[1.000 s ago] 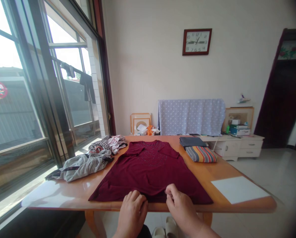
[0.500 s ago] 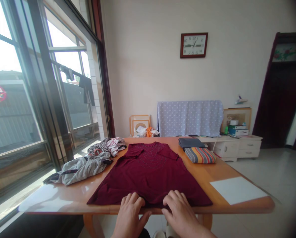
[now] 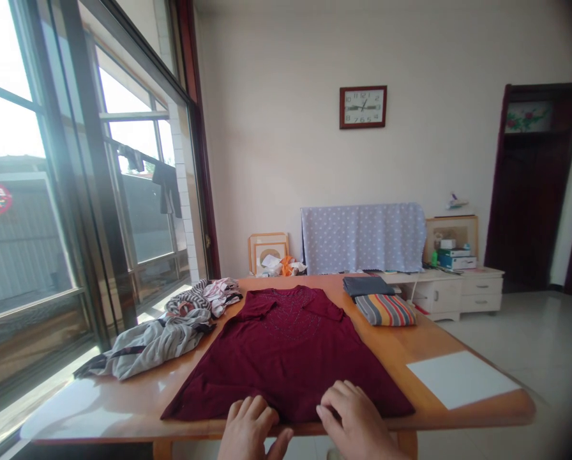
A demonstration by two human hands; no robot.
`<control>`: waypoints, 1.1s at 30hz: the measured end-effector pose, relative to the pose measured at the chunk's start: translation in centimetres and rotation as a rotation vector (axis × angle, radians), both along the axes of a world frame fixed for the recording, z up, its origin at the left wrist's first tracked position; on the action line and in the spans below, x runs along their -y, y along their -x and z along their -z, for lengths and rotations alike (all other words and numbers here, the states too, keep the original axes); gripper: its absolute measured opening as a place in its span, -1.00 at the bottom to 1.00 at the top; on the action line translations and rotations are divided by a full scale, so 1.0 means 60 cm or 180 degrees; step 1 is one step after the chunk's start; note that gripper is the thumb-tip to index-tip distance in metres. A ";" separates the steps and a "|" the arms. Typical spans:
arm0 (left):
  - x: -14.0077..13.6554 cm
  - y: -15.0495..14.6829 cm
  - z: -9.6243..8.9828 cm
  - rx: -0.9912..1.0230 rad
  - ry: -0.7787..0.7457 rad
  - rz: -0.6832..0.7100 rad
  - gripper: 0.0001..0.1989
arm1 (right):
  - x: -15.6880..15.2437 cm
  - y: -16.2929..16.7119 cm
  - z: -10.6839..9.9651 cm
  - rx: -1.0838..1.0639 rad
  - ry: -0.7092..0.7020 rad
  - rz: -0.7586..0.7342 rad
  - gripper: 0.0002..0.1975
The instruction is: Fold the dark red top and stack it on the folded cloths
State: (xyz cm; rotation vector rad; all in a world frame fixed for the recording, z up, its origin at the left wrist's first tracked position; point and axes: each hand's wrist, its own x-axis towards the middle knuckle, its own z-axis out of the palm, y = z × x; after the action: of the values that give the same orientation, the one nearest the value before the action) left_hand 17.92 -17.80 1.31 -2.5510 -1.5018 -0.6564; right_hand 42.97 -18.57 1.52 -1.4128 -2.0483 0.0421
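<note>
maroon shirt (image 3: 290, 358) runs lengthwise away, neck (image 3: 298, 289) farthest; left hand (image 3: 250, 423), right hand (image 3: 354, 418): grip spread.

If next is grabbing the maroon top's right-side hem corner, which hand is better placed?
Likely the right hand: it's at the near hem of the maroon top, on that corner's side. The left hand is at the hem too, but nearer the opposite corner.
</note>
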 end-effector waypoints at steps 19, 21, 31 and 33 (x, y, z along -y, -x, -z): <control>-0.057 0.027 -0.027 0.0729 0.0308 -0.0475 -0.77 | -0.107 -0.112 0.006 0.0067 0.0532 0.0553 -0.82; -0.053 0.030 -0.028 0.0721 0.0303 -0.0445 -0.77 | -0.099 -0.115 0.001 -0.0121 0.0656 0.0482 -0.81; -0.059 0.048 -0.033 0.0974 0.0281 -0.0453 -0.65 | -0.063 -0.102 -0.019 -0.0470 0.0946 0.0113 -0.78; -0.067 0.054 -0.030 0.0907 0.0129 -0.0506 -0.66 | -0.063 -0.108 -0.018 -0.0505 0.0895 0.0253 -0.76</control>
State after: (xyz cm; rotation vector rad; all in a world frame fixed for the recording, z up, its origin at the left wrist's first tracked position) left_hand 14.66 -13.77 3.12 -2.4123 -1.7982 -1.0096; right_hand 49.47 -14.77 2.58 -1.6027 -1.9083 0.4098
